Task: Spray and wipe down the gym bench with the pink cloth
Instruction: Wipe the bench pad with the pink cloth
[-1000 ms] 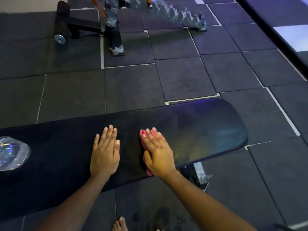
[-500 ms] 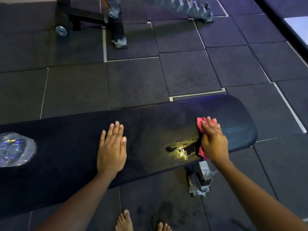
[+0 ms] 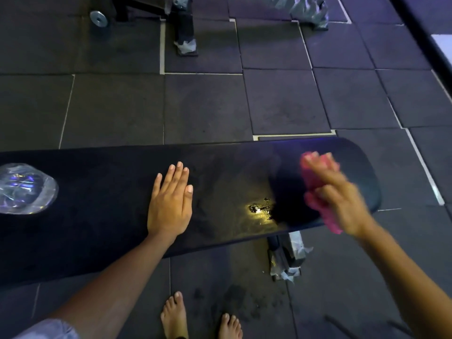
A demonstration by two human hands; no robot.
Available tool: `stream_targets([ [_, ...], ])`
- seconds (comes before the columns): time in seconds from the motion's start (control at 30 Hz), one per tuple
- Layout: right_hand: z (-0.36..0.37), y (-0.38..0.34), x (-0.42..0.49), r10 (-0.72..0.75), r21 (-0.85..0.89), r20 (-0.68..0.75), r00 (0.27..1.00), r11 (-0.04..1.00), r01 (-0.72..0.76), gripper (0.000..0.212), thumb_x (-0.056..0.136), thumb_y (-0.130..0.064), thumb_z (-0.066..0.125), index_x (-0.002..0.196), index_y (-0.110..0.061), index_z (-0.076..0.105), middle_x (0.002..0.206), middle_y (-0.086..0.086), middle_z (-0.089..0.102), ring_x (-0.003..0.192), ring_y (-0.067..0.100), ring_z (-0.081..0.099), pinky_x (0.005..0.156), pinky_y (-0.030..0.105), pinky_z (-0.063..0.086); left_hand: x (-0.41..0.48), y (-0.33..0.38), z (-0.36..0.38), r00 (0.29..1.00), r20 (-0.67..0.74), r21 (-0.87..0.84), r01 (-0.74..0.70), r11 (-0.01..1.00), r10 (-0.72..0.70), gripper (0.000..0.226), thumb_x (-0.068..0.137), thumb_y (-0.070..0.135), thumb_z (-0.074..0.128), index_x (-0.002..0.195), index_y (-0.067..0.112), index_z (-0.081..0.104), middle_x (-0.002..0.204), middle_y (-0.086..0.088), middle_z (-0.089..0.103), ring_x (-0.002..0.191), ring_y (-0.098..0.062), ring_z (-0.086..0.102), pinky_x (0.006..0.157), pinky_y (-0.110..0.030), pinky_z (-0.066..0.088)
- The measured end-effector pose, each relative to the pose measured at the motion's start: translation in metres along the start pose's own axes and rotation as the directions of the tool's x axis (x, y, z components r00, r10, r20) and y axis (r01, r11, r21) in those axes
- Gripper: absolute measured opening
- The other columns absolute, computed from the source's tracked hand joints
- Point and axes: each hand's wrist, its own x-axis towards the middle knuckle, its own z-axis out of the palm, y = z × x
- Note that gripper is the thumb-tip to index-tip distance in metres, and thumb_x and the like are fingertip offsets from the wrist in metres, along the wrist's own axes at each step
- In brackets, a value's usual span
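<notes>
The black padded gym bench runs across the view from the left to its rounded right end. My left hand rests flat on the middle of the pad, fingers straight and together. Near the right end, my right hand is motion-blurred and presses the pink cloth onto the pad with extended fingers. A strip of cloth also shows at the bench's near edge. Between the two hands a wet patch glistens on the pad.
A clear, shiny plastic object lies on the bench at the far left. A plastic-wrapped bench leg stands under the right end, and my bare feet are on the dark rubber floor tiles. Other gym equipment stands at the back.
My right hand has swept the pink cloth from beside my left hand toward the bench's right end, leaving a wet streak. My left hand has stayed flat in place.
</notes>
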Motion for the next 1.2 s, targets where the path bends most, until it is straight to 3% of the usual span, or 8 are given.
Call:
stream_targets([
  [0.1, 0.047, -0.004, -0.020, -0.004, -0.293, 0.232, 0.973, 0.953, 0.074, 0.060, 0.094, -0.043, 0.035, 0.151, -0.035, 0.016, 0.162, -0.007, 0.003, 0.150, 0.017, -0.014, 0.121, 0.049, -0.008, 0.000, 0.001, 0.000, 1.000, 0.002, -0.001, 0.003, 1.000, -0.003, 0.056, 0.100, 0.036, 0.015, 0.145, 0.008, 0.034, 0.155, -0.004, 0.028, 0.146, -0.016, 0.017, 0.121, -0.041, 0.011],
  [0.23, 0.070, 0.012, -0.037, -0.059, -0.602, 0.116, 0.992, 0.790, 0.117, 0.067, 0.093, -0.067, 0.022, 0.153, -0.037, 0.011, 0.164, -0.005, 0.000, 0.150, 0.022, -0.014, 0.118, 0.059, -0.005, 0.000, 0.000, 0.000, 1.000, -0.001, -0.004, 0.001, 1.000, -0.001, 0.056, 0.100, 0.036, 0.015, 0.145, 0.008, 0.034, 0.155, -0.004, 0.028, 0.146, -0.015, 0.017, 0.121, -0.042, 0.011],
  [0.33, 0.061, 0.035, -0.039, -0.049, -0.700, 0.185, 0.982, 0.695, 0.167, 0.079, 0.087, -0.076, 0.023, 0.154, -0.037, 0.006, 0.164, -0.002, -0.003, 0.149, 0.033, -0.014, 0.113, 0.069, -0.001, 0.000, 0.001, 0.000, 1.000, -0.005, -0.007, 0.001, 1.000, -0.001, 0.056, 0.100, 0.036, 0.015, 0.145, 0.008, 0.034, 0.155, -0.004, 0.029, 0.146, -0.015, 0.017, 0.121, -0.042, 0.012],
  [0.43, 0.044, 0.056, -0.028, -0.039, -0.682, 0.163, 0.986, 0.717, 0.141, 0.093, 0.078, -0.086, 0.029, 0.154, -0.037, 0.007, 0.165, 0.002, -0.002, 0.147, 0.040, -0.016, 0.112, 0.069, -0.004, 0.000, 0.002, 0.000, 1.000, -0.003, 0.001, 0.006, 1.000, -0.006, 0.057, 0.100, 0.036, 0.015, 0.144, 0.007, 0.034, 0.155, -0.005, 0.029, 0.146, -0.016, 0.016, 0.121, -0.042, 0.012],
  [0.57, 0.052, 0.063, -0.019, -0.068, -0.632, 0.199, 0.978, 0.754, 0.182, 0.097, 0.080, -0.084, 0.030, 0.155, -0.026, 0.012, 0.164, 0.008, 0.005, 0.150, 0.034, -0.006, 0.115, 0.066, 0.009, 0.001, 0.002, -0.001, 1.000, 0.006, 0.011, 0.005, 1.000, -0.005, 0.056, 0.100, 0.035, 0.015, 0.144, 0.007, 0.034, 0.154, -0.006, 0.029, 0.146, -0.017, 0.018, 0.121, -0.043, 0.012],
  [0.77, 0.107, 0.035, -0.016, 0.127, -0.534, -0.201, 0.971, 0.817, -0.217, 0.081, 0.089, -0.063, 0.030, 0.154, -0.015, 0.020, 0.161, 0.016, 0.016, 0.150, 0.035, 0.007, 0.121, 0.053, 0.009, 0.001, 0.005, 0.000, 1.000, 0.009, 0.027, 0.003, 1.000, -0.003, 0.056, 0.100, 0.035, 0.016, 0.144, 0.005, 0.035, 0.154, -0.009, 0.030, 0.146, -0.021, 0.019, 0.120, -0.046, 0.013],
  [0.9, 0.131, 0.014, -0.010, 0.222, -0.471, -0.286, 0.932, 0.815, -0.339, 0.077, 0.087, -0.048, 0.023, 0.154, -0.008, 0.017, 0.161, 0.018, 0.013, 0.149, 0.036, 0.006, 0.120, 0.055, 0.010, 0.001, 0.005, 0.000, 1.000, 0.013, 0.014, -0.003, 1.000, 0.003, 0.057, 0.100, 0.035, 0.016, 0.145, 0.005, 0.033, 0.155, -0.009, 0.028, 0.146, -0.021, 0.017, 0.120, -0.046, 0.011],
  [1.2, 0.180, -0.043, -0.008, 0.092, -0.410, -0.143, 0.985, 0.901, -0.143, 0.076, 0.088, -0.046, 0.017, 0.153, -0.006, 0.018, 0.161, 0.016, 0.012, 0.150, 0.036, 0.003, 0.122, 0.049, 0.003, 0.002, 0.003, 0.001, 1.000, -0.024, -0.094, -0.021, 0.995, 0.019, 0.058, 0.100, 0.035, 0.015, 0.143, 0.004, 0.037, 0.153, -0.009, 0.032, 0.146, -0.021, 0.019, 0.121, -0.045, 0.009],
])
